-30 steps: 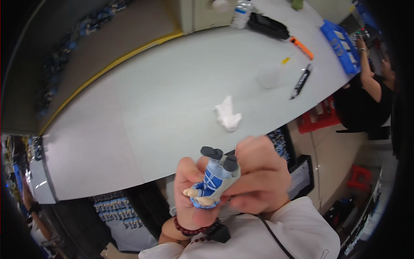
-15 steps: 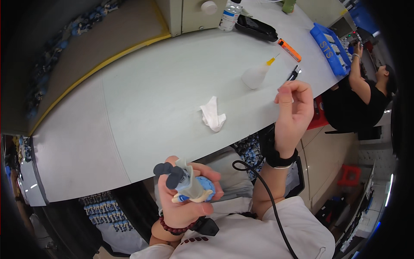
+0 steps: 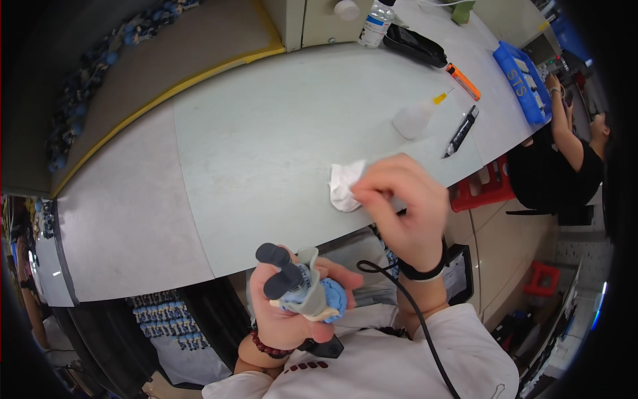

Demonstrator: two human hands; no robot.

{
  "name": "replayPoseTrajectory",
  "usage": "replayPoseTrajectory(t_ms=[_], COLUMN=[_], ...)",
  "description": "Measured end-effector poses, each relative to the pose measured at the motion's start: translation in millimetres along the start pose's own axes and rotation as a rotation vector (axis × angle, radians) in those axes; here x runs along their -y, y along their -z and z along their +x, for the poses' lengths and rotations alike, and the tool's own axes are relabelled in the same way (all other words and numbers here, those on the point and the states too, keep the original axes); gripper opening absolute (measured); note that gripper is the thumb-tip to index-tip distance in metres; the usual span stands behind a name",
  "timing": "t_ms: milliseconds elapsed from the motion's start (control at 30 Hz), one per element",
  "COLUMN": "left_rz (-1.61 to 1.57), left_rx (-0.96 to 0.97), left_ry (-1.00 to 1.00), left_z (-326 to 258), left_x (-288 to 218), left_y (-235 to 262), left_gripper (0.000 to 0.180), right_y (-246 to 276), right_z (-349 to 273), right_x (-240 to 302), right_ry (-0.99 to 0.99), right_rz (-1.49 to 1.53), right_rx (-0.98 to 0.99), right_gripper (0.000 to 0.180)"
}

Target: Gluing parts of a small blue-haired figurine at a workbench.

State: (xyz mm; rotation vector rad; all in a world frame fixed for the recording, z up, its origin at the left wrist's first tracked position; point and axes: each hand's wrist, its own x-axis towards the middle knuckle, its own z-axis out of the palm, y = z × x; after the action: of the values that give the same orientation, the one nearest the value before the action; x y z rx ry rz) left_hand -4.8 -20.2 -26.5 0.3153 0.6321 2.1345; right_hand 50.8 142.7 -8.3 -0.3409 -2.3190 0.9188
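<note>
My left hand (image 3: 279, 302) is closed around a small figurine (image 3: 309, 289), held above my lap. The figurine has blue parts, a grey garment-like piece and two dark grey, rounded feet tilted toward the upper left. Over the table's near edge my right hand (image 3: 409, 209) is slightly blurred, its thumb and fingertips pinched at the right side of a crumpled white cloth (image 3: 343, 189). The cloth still rests on the table (image 3: 266, 146). Behind the hand stands a translucent squeeze bottle (image 3: 413, 121) with a yellow needle tip.
A black utility knife (image 3: 461, 132), an orange tube-like item (image 3: 463, 81), a black case (image 3: 415, 46) and a clear bottle (image 3: 376, 25) lie or stand farther back. A blue bin (image 3: 522, 83) is at the right edge, near a seated person (image 3: 565, 153). A black cable (image 3: 419, 306) crosses my right side.
My right hand has come down and leftward from above the table's right side to the cloth. The cloth's shape has changed. My left hand keeps the figurine, turned slightly.
</note>
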Motion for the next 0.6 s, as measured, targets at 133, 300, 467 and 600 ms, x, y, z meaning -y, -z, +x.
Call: replayPoseTrajectory(t_ms=[133, 300, 467, 600], left_rz=[0.022, 0.077, -0.029, 0.008], left_rx=[-0.05, -0.001, -0.039, -0.11], left_ry=[0.031, -0.005, 0.005, -0.026], left_z=[-1, 0, -2, -9], left_x=[-3, -2, -2, 0], left_y=[-1, 6, -5, 0], left_gripper=[0.061, 0.061, 0.055, 0.053], right_y=[3, -14, 12, 6], right_z=[1, -9, -13, -10], right_x=[16, -5, 16, 34], right_ry=[0.06, -0.001, 0.169, 0.4], right_rz=[0.015, -0.205, 0.212, 0.388], right_rx=[-0.048, 0.017, -0.174, -0.014], right_gripper=[0.021, 0.022, 0.012, 0.017])
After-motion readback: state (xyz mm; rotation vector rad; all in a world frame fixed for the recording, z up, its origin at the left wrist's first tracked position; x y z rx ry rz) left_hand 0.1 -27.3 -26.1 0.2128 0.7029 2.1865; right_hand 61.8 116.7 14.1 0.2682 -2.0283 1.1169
